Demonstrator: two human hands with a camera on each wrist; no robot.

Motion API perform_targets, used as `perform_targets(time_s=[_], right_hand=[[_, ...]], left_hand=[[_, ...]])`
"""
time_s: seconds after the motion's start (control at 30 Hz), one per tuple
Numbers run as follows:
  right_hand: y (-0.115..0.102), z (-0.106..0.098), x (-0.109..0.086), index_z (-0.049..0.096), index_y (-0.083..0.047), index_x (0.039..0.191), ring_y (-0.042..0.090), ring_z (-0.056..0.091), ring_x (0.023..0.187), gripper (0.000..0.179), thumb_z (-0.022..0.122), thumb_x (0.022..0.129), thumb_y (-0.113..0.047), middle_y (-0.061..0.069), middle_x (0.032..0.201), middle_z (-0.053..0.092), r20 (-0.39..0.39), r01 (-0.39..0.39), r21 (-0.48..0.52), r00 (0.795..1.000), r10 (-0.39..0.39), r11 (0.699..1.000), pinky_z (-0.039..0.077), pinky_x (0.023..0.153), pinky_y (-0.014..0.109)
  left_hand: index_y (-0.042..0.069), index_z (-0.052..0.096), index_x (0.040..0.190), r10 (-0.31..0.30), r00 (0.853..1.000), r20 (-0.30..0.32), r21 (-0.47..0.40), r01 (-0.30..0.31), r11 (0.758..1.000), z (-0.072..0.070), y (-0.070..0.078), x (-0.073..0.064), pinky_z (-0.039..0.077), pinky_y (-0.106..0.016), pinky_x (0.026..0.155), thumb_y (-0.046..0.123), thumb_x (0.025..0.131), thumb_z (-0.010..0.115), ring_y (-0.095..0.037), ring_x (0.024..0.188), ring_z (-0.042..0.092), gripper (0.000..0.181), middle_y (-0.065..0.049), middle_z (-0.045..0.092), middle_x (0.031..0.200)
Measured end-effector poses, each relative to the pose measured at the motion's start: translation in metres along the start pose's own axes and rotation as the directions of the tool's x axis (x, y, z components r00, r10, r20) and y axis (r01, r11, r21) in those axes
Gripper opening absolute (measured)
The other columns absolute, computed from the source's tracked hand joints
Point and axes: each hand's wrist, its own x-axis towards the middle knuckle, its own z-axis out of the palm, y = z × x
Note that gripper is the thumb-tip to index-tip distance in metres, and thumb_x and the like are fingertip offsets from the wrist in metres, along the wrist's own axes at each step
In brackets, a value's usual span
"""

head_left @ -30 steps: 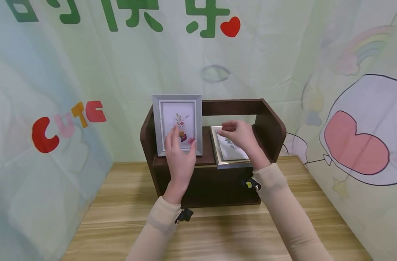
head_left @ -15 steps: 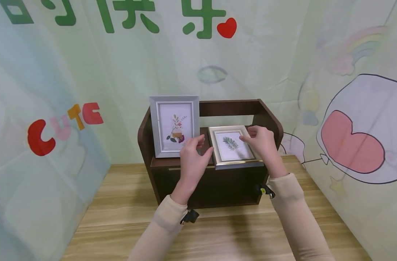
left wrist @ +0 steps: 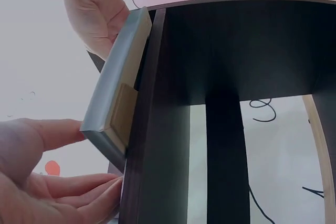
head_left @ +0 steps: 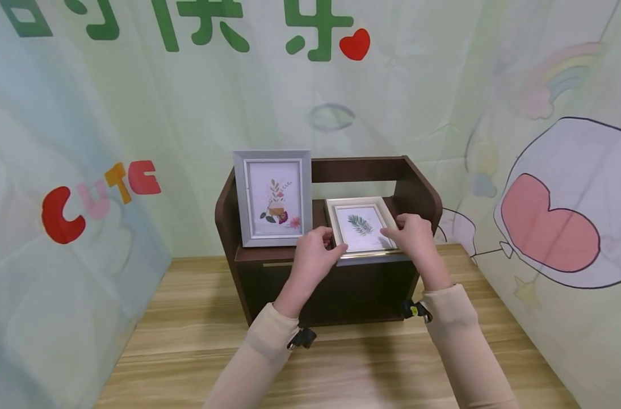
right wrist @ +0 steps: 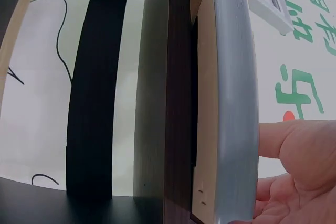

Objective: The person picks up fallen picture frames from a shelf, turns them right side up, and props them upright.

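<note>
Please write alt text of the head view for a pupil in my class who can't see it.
A person's bare left hand and right hand hold opposite sides of a pale gold rectangular picture frame with a green leaf print, lying face up on a dark brown shelf unit. To its left stands a grey rectangular frame with a flower print.

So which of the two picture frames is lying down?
The leaf-print frame, between the left hand and right hand, lies face up; the grey flower-print frame beside it stands up instead.
</note>
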Motion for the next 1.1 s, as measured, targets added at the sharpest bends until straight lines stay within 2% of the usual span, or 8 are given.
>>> perform_targets(time_s=[0.1, 0.27, 0.57, 0.8, 0.9, 1.1], right_hand=[[0.001, 0.001, -0.001, 0.057, 0.006, 0.123, 0.032, 0.053, 0.094, 0.049, 0.066, 0.087, -0.026, 0.025, 0.121, 0.060, -0.013, -0.002, 0.012, 1.000, 0.003, 1.000, 0.047, 0.081, 0.044], [0.002, 0.003, 0.000, 0.055, 0.005, 0.128, 0.034, 0.054, 0.100, 0.053, 0.066, 0.088, -0.027, 0.024, 0.129, 0.056, -0.019, -0.028, 0.046, 0.999, 0.029, 0.999, 0.048, 0.091, 0.048], [0.003, 0.003, 0.001, 0.052, 0.005, 0.131, 0.036, 0.053, 0.113, 0.054, 0.065, 0.088, -0.025, 0.023, 0.134, 0.053, -0.019, -0.060, 0.074, 0.998, 0.061, 0.995, 0.044, 0.099, 0.050], [0.001, 0.002, 0.001, 0.055, 0.005, 0.128, 0.036, 0.054, 0.116, 0.045, 0.060, 0.087, -0.014, 0.022, 0.127, 0.059, -0.054, -0.048, 0.111, 0.997, 0.054, 0.993, 0.044, 0.100, 0.048], [0.001, 0.000, 0.002, 0.058, 0.004, 0.126, 0.034, 0.055, 0.117, 0.042, 0.058, 0.086, -0.010, 0.020, 0.122, 0.063, -0.091, -0.023, 0.100, 0.995, 0.032, 0.995, 0.043, 0.099, 0.048], [0.001, -0.002, -0.001, 0.057, 0.003, 0.126, 0.035, 0.053, 0.118, 0.042, 0.055, 0.086, -0.007, 0.020, 0.122, 0.063, -0.106, -0.004, 0.097, 0.994, 0.014, 0.995, 0.041, 0.101, 0.048]], left_hand=[[-0.001, 0.066, 0.110, 0.000, 1.000, 0.008, -0.008, 0.000, 1.000, 0.002, -0.001, 0.000, 0.054, -0.039, 0.078, 0.022, 0.081, 0.075, -0.024, 0.089, 0.064, 0.038, -0.015, 0.070, 0.101], [-0.001, 0.066, 0.111, -0.003, 1.000, -0.007, -0.046, 0.003, 0.999, 0.003, -0.002, 0.002, 0.056, -0.039, 0.080, 0.020, 0.080, 0.076, -0.026, 0.091, 0.067, 0.039, -0.015, 0.071, 0.104], [0.001, 0.068, 0.112, -0.040, 0.997, -0.063, -0.145, 0.031, 0.989, 0.007, -0.010, 0.003, 0.056, -0.037, 0.082, 0.019, 0.077, 0.078, -0.026, 0.094, 0.069, 0.040, -0.014, 0.071, 0.107], [0.000, 0.068, 0.111, -0.076, 0.992, -0.103, -0.261, 0.047, 0.964, 0.010, -0.012, 0.001, 0.057, -0.034, 0.080, 0.014, 0.076, 0.079, -0.024, 0.095, 0.069, 0.039, -0.015, 0.070, 0.106], [0.000, 0.068, 0.109, -0.077, 0.989, -0.128, -0.294, 0.037, 0.955, 0.012, -0.012, 0.001, 0.058, -0.034, 0.077, 0.013, 0.076, 0.079, -0.023, 0.095, 0.069, 0.038, -0.015, 0.071, 0.106], [-0.001, 0.068, 0.109, -0.088, 0.981, -0.173, -0.372, 0.018, 0.928, 0.015, -0.013, 0.000, 0.058, -0.033, 0.075, 0.009, 0.074, 0.080, -0.024, 0.094, 0.070, 0.039, -0.016, 0.070, 0.107]])
